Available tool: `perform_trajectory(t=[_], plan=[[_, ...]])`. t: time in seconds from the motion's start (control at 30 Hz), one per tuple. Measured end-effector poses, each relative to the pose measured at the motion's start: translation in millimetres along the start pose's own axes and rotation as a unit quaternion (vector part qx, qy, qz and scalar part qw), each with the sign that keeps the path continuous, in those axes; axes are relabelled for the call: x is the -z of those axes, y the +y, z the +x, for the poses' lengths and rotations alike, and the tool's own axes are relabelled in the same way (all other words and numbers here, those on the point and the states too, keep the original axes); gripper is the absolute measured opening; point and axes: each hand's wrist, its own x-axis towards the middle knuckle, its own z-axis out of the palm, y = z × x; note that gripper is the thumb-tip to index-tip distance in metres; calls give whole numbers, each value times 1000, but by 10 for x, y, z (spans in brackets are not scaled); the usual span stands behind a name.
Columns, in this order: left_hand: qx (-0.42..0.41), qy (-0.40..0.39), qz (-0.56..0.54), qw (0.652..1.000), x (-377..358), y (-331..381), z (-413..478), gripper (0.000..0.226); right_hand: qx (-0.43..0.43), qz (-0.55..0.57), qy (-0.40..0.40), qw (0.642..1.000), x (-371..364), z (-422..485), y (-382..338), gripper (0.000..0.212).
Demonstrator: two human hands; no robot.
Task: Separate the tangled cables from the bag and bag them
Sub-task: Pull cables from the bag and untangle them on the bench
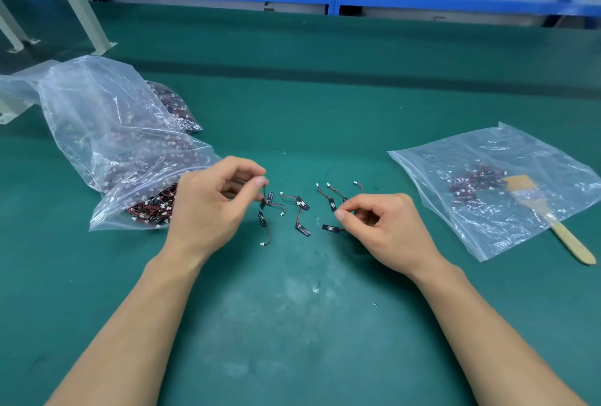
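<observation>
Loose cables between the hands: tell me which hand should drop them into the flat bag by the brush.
Right. The flat bag lies on the right hand's side, close to it, and that hand pinches a cable. The left hand sits by the full bag.

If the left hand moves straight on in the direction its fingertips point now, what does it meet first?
Probably the loose cable lying on the mat just beyond the pinched cable in the left hand; its height is unclear.

No readable text; pale marks on black cable tabs [330,227] too small to read.
</observation>
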Motion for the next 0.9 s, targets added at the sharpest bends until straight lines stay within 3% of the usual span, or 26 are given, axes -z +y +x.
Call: perform_trajectory(t=[0.1, 0.23, 0.37, 0.9], plan=[[17, -39, -45, 998, -115, 64, -48, 17, 25, 19, 4, 1000, -79, 0, -100, 13], [37, -74, -106, 991, -227, 137, -97, 16, 56, 17, 3, 998, -199, -9, -202, 28], [59, -101, -144, 983, -248, 164, -102, 12, 63, 11, -5, 998, -280, -2, -210, 9], [101, -101, -188, 972, -240, 158, -89, 17, 4, 66, 4, 998, -131, -3, -143, 10]])
